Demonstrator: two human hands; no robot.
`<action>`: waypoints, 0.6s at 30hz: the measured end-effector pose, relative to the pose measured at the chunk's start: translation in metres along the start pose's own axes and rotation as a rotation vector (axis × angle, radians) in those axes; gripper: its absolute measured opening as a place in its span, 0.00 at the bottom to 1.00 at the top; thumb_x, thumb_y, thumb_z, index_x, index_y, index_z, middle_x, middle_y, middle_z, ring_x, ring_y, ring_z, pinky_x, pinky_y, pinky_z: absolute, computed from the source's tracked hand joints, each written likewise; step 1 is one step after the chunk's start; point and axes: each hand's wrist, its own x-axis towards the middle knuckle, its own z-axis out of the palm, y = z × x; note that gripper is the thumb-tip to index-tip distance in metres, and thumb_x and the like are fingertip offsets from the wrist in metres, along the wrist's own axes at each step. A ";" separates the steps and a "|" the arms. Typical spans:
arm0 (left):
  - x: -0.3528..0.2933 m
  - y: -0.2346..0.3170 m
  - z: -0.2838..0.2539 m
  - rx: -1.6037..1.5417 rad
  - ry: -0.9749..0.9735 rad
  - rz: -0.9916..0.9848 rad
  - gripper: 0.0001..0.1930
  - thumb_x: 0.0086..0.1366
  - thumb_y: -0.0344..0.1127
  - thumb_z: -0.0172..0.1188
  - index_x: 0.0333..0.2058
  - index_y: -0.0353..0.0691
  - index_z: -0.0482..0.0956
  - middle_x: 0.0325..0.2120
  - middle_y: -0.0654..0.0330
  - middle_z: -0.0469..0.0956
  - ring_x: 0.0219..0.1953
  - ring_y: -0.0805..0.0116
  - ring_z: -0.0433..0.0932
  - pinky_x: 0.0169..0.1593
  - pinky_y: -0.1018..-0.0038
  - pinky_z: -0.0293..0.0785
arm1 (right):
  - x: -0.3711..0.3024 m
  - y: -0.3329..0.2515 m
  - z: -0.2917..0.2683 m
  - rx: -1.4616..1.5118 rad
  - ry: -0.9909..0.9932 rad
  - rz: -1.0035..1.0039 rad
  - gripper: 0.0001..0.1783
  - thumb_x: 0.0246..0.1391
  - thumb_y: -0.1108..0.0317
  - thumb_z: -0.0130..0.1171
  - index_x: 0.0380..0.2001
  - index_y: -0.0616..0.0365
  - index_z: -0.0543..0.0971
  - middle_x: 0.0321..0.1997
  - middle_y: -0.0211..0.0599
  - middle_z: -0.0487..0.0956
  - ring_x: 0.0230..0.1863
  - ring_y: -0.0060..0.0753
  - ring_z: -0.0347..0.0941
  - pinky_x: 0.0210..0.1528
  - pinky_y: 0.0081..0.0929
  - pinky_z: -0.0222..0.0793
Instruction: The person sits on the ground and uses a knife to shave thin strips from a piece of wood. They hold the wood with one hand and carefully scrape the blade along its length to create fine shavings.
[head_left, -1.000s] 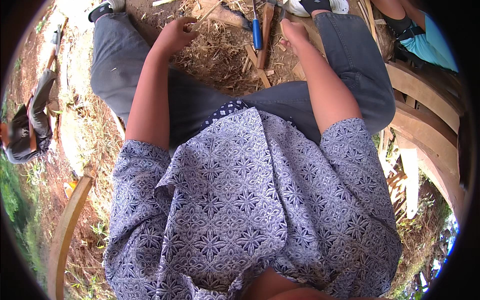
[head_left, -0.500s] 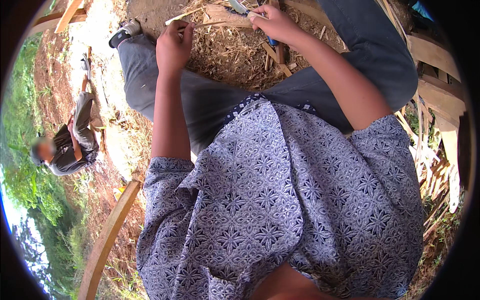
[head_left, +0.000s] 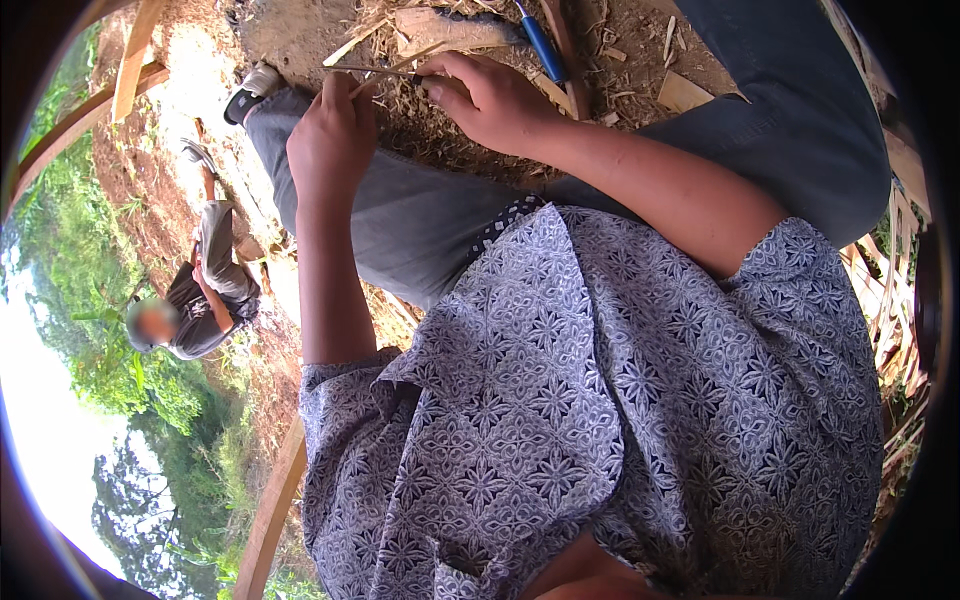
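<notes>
My left hand (head_left: 335, 130), at the upper left, is closed on a thin wooden strip (head_left: 428, 50) that slants up to the right. In my right hand (head_left: 482, 98) is a knife, its dark handle mostly hidden by the fingers. Its narrow blade (head_left: 372, 69) points left, over the left fingertips and across the strip. Whether the edge touches the strip is too small to tell. Beyond the hands lies a flat piece of wood (head_left: 440, 32) with a dark, charred-looking edge. A blue-handled tool (head_left: 542, 48) rests to the right of it.
Wood shavings and offcuts (head_left: 684, 92) litter the dirt between my legs. A dark wooden bar (head_left: 568, 60) lies beside the blue handle. Split strips (head_left: 900, 300) are heaped at the right. A wooden beam (head_left: 275, 510) rises at lower left. Another person (head_left: 205, 290) sits on the slope at left.
My right hand has moved left and nearer, bringing the knife from beyond the strip to beside my left hand. The strip now tilts up more steeply. The view has shifted a little.
</notes>
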 end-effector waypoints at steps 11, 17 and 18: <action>-0.010 -0.007 -0.007 0.008 0.046 0.087 0.10 0.70 0.43 0.55 0.35 0.44 0.69 0.26 0.51 0.82 0.27 0.45 0.81 0.26 0.53 0.75 | -0.007 -0.001 0.000 -0.042 -0.006 0.107 0.15 0.63 0.57 0.59 0.48 0.53 0.76 0.35 0.43 0.84 0.38 0.43 0.83 0.37 0.36 0.75; -0.008 -0.014 -0.009 0.056 0.029 0.099 0.11 0.70 0.44 0.56 0.34 0.44 0.69 0.26 0.52 0.82 0.27 0.46 0.81 0.27 0.54 0.75 | -0.010 -0.005 0.007 -0.042 0.035 0.041 0.14 0.64 0.58 0.56 0.48 0.52 0.76 0.30 0.42 0.83 0.29 0.39 0.81 0.31 0.37 0.73; -0.008 -0.014 -0.010 0.061 0.032 0.111 0.11 0.70 0.44 0.56 0.34 0.44 0.69 0.26 0.52 0.82 0.27 0.46 0.81 0.27 0.54 0.75 | -0.012 -0.008 0.008 -0.023 0.027 0.031 0.13 0.65 0.58 0.56 0.48 0.51 0.76 0.28 0.41 0.82 0.27 0.39 0.80 0.30 0.37 0.72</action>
